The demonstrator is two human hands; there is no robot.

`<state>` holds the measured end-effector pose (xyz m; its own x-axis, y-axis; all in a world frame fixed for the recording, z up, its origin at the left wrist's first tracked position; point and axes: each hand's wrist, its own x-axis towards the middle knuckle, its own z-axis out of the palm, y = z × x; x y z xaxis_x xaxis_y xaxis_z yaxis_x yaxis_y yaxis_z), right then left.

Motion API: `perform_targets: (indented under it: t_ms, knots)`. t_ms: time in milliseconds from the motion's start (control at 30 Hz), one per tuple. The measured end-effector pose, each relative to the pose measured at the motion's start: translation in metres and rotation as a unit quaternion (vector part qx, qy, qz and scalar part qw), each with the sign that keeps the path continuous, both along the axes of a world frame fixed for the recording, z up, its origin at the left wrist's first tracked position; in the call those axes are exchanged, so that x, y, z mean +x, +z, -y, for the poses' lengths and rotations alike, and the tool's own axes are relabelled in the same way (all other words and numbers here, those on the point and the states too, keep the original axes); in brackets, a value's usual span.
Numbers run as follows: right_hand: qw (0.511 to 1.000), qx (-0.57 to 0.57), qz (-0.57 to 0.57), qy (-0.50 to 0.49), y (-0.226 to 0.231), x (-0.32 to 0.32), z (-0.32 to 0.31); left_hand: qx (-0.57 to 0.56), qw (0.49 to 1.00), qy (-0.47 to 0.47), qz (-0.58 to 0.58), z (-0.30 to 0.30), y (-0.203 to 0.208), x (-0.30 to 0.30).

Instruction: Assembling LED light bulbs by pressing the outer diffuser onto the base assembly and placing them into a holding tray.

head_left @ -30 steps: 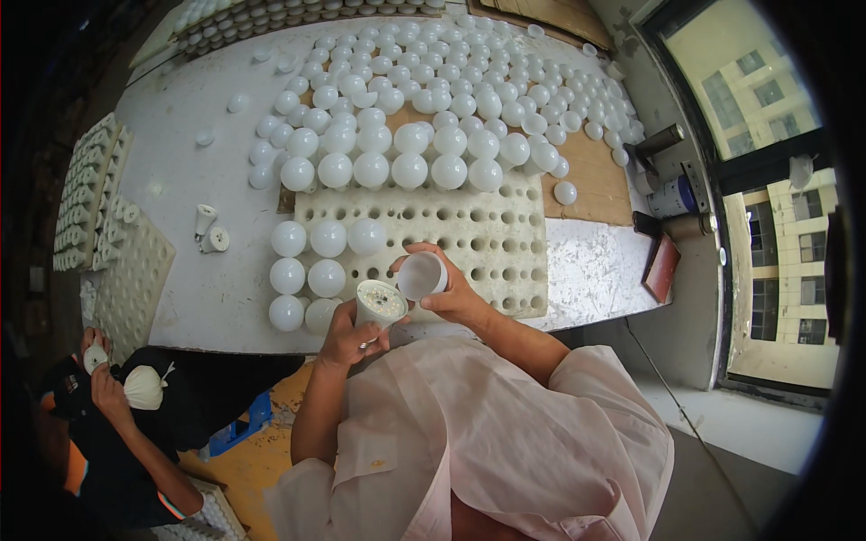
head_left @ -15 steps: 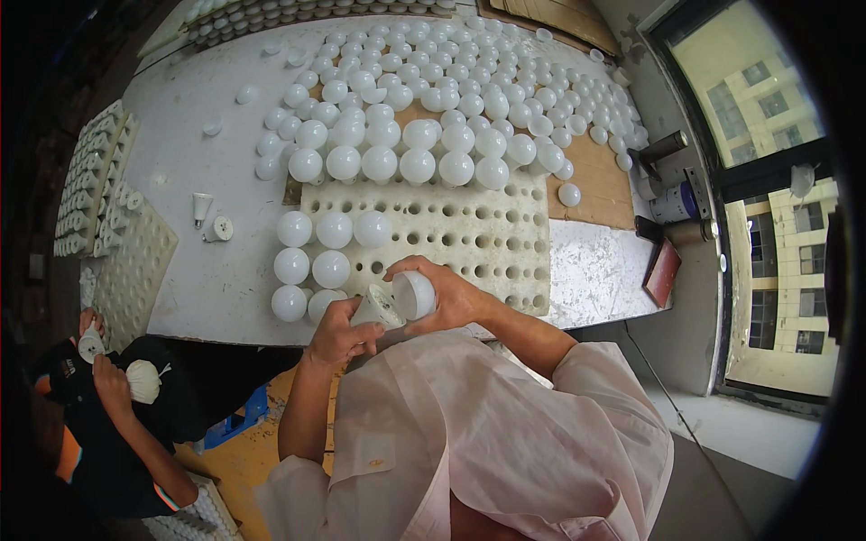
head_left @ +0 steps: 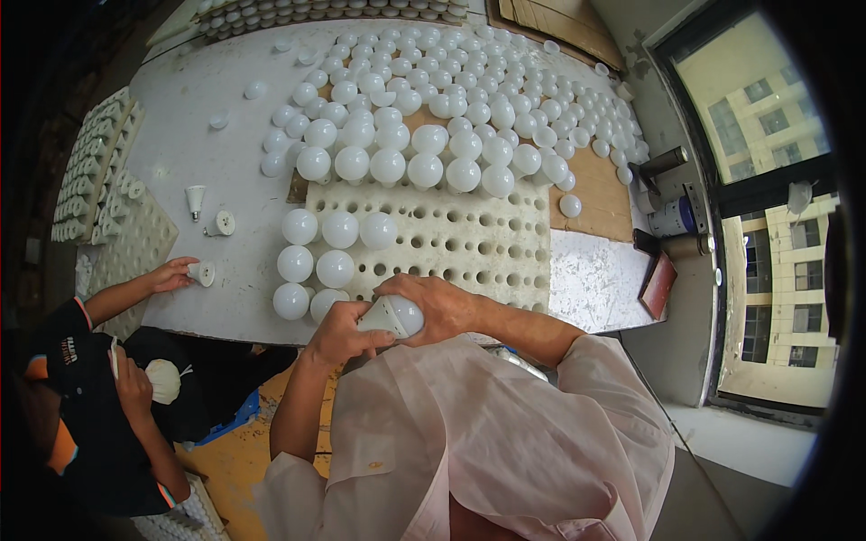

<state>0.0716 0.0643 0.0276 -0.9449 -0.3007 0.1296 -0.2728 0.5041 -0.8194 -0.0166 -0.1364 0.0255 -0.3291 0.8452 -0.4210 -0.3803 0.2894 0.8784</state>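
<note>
Curling inward, left hand point(head_left: 339, 334) and right hand point(head_left: 439, 307) clasp one bulb point(head_left: 388, 318).

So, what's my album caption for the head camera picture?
Left hand holds the white base, right hand the dome, near a holed tray of bulbs.

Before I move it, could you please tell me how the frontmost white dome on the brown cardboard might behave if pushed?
The white dome would probably roll or rock easily, since its visible surface is rounded. Its glossy highlight suggests it may be slippery. It is likely light for its size, as similar covers on the table look like hollow cups.
</note>
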Motion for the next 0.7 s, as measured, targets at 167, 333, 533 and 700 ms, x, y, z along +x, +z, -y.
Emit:
perform_targets:
  t_ms: [167, 333, 533, 700]
  knots:
    - [0.999, -0.028, -0.027, 0.018, -0.005, 0.001, 0.002, -0.016, 1.0, -0.011, -0.018, -0.002, 0.009, 0.001]
    - [0.986, -0.074, -0.151, -0.01, 0.0, -0.001, 0.01, -0.014, 1.0, -0.014, -0.005, -0.006, 0.014, 0.002]
    - [0.969, -0.141, -0.203, -0.001, -0.008, 0.003, 0.01, 0.013, 0.999, -0.025, -0.015, -0.013, 0.021, 0.006]
    - [0.969, -0.147, -0.197, -0.015, -0.007, 0.005, 0.007, -0.008, 0.999, -0.036, 0.014, -0.018, 0.023, 0.003]
